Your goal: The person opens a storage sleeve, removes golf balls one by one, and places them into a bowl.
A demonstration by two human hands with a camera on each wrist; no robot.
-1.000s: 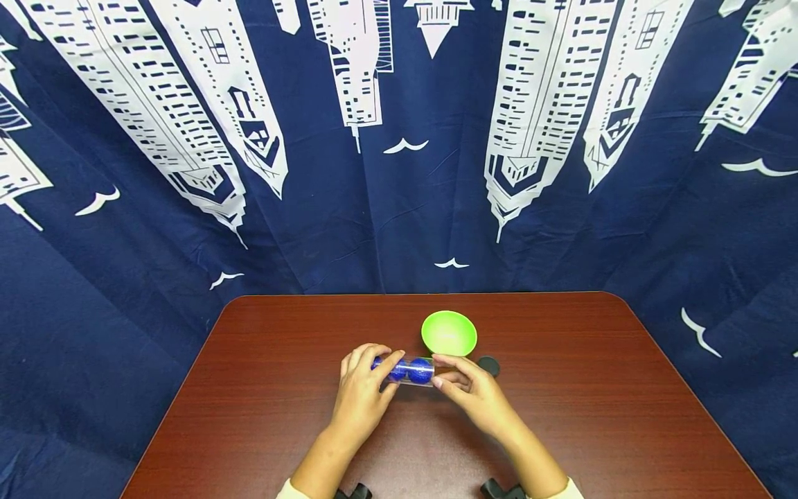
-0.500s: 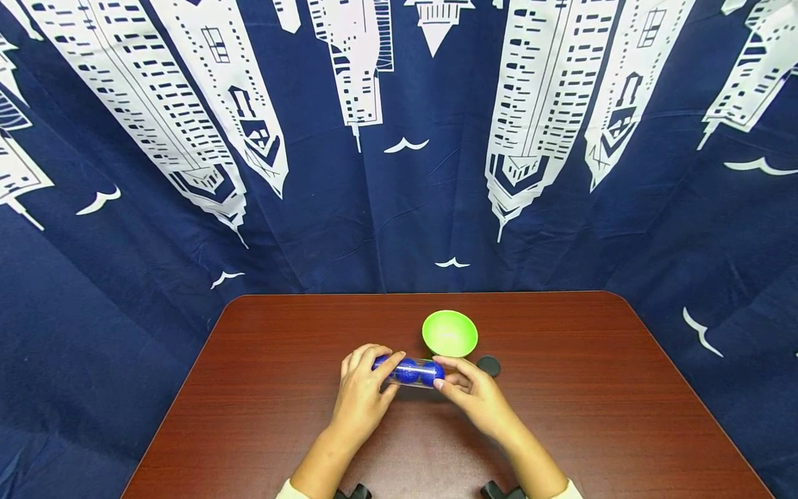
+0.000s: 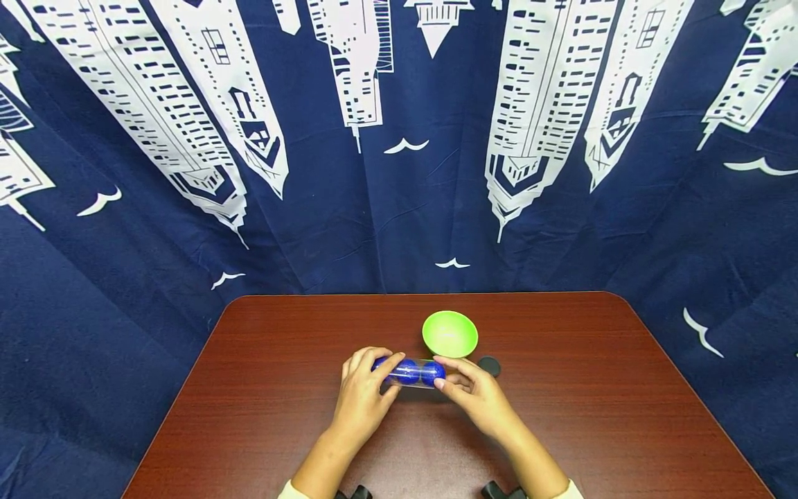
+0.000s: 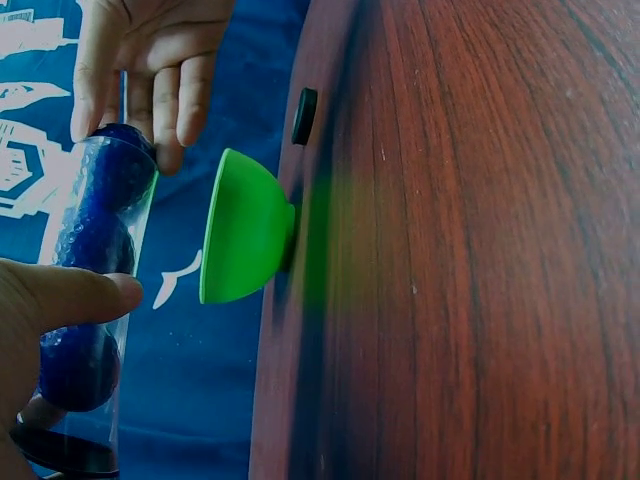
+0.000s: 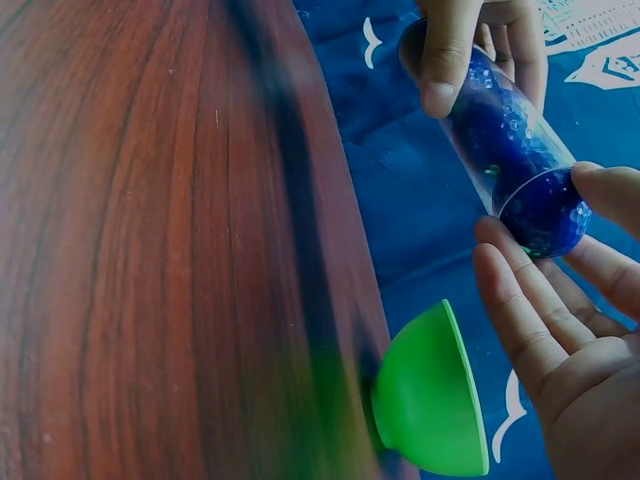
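My left hand grips a clear plastic tube, thumb across its side. Several dark blue textured balls sit in a row inside. A black cap covers the end by my left palm; the other end is uncapped. There the outermost blue ball bulges past the tube's rim. My right hand pinches that ball, with the thumb on one side and fingers on the other. In the head view, my left fingers hide part of the tube. It lies nearly level above the table.
A green bowl stands on the brown table just beyond the tube. Right of the bowl lies a flat dark disc. A blue curtain printed with white buildings hangs behind the table's far edge.
The blue balls have slid right inside the tube, and the end one has come out into my right fingertips. Both hands stay almost in the same place.
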